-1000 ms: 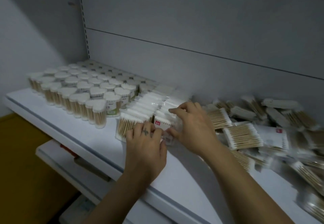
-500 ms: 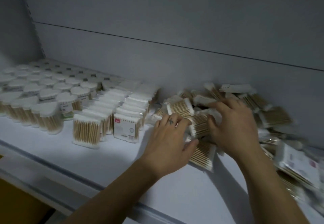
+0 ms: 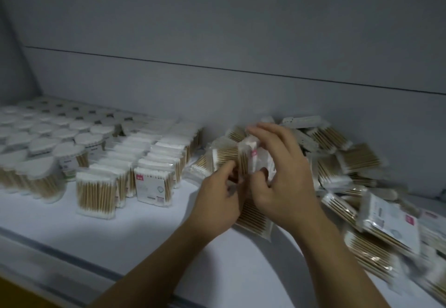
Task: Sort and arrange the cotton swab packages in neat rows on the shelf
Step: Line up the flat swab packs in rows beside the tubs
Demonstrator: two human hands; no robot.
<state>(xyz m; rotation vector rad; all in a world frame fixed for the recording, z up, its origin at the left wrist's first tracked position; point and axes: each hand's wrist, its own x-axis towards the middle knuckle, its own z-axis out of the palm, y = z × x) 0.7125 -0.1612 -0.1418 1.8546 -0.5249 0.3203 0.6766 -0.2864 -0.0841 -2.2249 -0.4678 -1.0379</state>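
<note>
— Several flat packets are now held up as one bundle between the two hands, just above the near edge of the loose heap. In the picture from half a second back, both hands are laid low on that heap.
— So a batch is judged to be gathered for the rows?
— Yes. The bundle's lower edge is pinched by the left hand. Its top is arched over by the right hand, with fingers and thumb curled round it. The standing rows at the middle of the shelf are not touched, and the round tubs are stood beside them. Much of the heap is not yet sorted.
— What is not made out?
— The count of packets in the bundle is lost to blur. The heap is cut off at the right edge, and the left fingertips are partly hidden against the bundle.
</note>
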